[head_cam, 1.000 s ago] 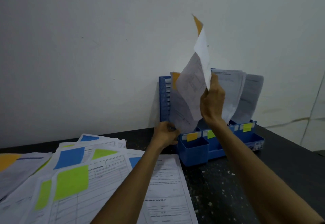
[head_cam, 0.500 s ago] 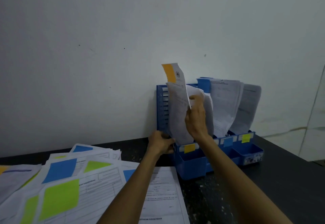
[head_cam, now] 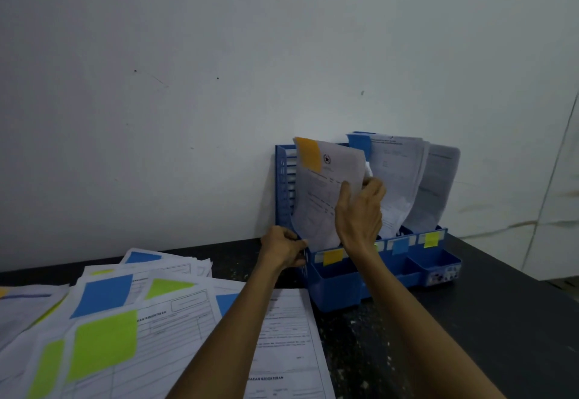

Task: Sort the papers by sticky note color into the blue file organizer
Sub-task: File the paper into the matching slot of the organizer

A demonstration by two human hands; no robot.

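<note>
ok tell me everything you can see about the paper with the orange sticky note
The paper with the orange sticky note is a white printed form, a round emblem near its top, the note on its upper left corner. It stands bowed in the leftmost slot of the blue file organizer, above the slot's orange label. The right hand pinches its right edge; the left hand grips the organizer's corner.

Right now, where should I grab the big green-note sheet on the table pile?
Take the green-note sheet by its right edge, coming from the right: it lies flat on top of the pile, other sheets crowd its left, and the left hand steadies the blue organizer.
</note>
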